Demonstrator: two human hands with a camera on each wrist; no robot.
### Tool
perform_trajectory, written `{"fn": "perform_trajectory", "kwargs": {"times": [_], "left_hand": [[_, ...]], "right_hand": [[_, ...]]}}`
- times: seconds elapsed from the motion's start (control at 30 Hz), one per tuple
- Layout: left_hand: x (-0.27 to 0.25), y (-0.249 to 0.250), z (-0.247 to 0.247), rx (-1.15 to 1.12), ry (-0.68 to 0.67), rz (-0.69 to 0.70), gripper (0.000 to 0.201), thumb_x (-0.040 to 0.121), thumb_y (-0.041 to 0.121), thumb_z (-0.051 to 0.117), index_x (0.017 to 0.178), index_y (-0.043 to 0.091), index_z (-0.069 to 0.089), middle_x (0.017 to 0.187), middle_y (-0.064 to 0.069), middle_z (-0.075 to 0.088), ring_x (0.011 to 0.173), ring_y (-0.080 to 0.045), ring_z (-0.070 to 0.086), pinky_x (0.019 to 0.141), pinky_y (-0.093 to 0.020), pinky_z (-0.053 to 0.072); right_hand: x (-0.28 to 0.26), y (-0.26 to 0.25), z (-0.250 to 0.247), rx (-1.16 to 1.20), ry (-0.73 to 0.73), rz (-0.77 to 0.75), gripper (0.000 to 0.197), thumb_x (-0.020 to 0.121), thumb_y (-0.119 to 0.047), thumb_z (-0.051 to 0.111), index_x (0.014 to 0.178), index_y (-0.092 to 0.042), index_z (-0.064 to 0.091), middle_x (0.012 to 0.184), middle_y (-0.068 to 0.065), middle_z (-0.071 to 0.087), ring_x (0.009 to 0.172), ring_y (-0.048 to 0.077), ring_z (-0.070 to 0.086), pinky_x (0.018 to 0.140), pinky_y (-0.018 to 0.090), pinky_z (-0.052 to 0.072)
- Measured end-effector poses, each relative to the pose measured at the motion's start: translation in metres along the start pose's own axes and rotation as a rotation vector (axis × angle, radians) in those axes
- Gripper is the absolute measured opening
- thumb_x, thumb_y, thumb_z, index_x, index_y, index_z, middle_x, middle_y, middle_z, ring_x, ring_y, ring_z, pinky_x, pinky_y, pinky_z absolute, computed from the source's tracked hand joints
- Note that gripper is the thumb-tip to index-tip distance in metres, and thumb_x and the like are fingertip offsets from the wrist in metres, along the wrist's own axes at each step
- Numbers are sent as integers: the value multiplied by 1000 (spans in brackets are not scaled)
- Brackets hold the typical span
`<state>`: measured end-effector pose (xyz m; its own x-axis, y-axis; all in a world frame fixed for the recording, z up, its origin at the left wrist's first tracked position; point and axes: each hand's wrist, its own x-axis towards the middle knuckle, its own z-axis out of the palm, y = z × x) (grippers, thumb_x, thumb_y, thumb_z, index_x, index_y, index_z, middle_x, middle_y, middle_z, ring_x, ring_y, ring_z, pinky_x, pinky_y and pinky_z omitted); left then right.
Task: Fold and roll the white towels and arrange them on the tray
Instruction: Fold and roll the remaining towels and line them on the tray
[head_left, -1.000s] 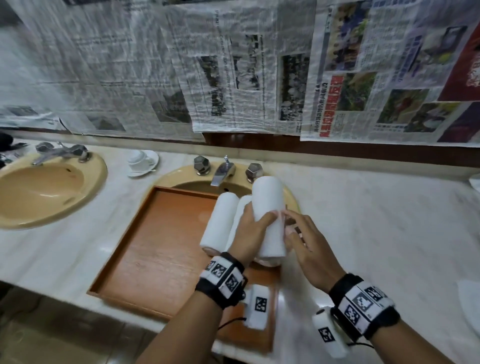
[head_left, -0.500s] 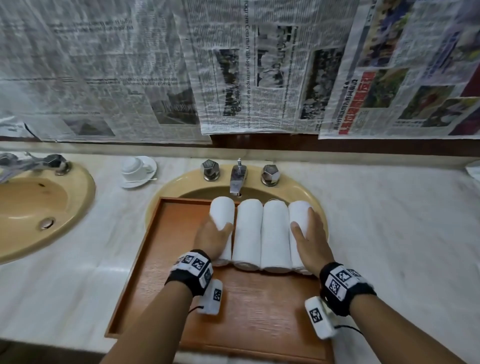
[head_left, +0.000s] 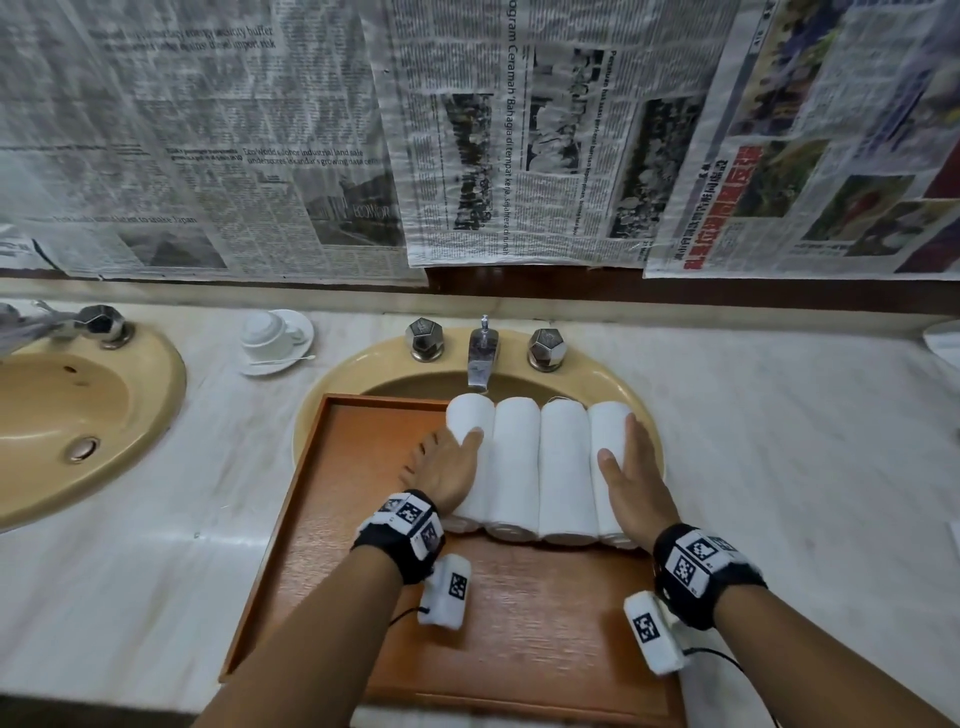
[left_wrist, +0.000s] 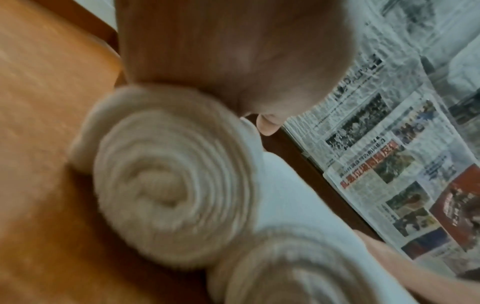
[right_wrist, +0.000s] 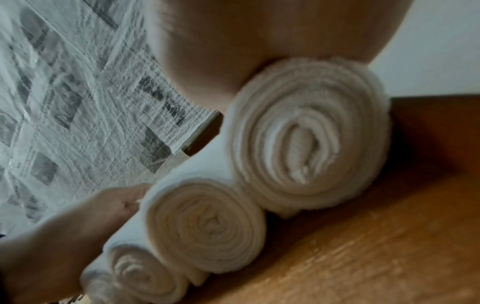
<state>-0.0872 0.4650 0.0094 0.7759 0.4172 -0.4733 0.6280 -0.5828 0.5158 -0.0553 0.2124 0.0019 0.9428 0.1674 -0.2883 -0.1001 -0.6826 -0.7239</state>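
Several rolled white towels (head_left: 563, 467) lie side by side at the far end of the wooden tray (head_left: 363, 519). My left hand (head_left: 447, 467) presses flat against the outer side of the leftmost roll (head_left: 470, 415), thumb on top. My right hand (head_left: 628, 467) presses flat against the outer side of the rightmost roll (head_left: 608, 426), thumb on top. The left wrist view shows the palm (left_wrist: 233, 51) on the spiral end of that roll (left_wrist: 171, 185). In the right wrist view my right palm (right_wrist: 259, 41) touches its roll (right_wrist: 306, 133), with my left hand (right_wrist: 78, 226) beyond the row.
The tray lies across a yellow sink (head_left: 597, 374) with a chrome faucet (head_left: 480, 358) just behind the rolls. A white cup on a saucer (head_left: 275, 338) stands at the back left, beside a second sink (head_left: 78, 415). Newspaper (head_left: 519, 156) covers the wall. Marble counter (head_left: 779, 467) extends right.
A second ago my left hand held one roll raised over the others. It now lies in the row, and both hands have moved to the row's outer sides, pressing inward.
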Motion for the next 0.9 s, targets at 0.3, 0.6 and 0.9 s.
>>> {"fn": "perform_trajectory", "kwargs": {"times": [0.3,0.6,0.9], "left_hand": [[24,11,-12,-303,-44,162,70,107,36,40,160,7,6,166,-14,15,152,-29,19,122,-40,19],[25,20,3,-235,39,118,68,107,36,37,160,4,6,165,-18,18,151,-34,17,121,-43,18],[-30,55,13,144,241,207,70,103,45,37,160,16,10,167,-16,2,153,-35,-11,119,-63,-4]], "right_hand": [[-1,6,4,68,48,-23,66,107,-35,35,160,-28,-4,166,-14,-6,151,3,1,116,20,4],[0,6,2,55,38,-37,65,108,-32,34,160,-25,-6,167,-10,-7,152,7,1,117,22,4],[-20,31,-32,144,120,-65,59,105,-41,39,158,-30,15,161,-11,22,143,6,25,117,30,21]]}}
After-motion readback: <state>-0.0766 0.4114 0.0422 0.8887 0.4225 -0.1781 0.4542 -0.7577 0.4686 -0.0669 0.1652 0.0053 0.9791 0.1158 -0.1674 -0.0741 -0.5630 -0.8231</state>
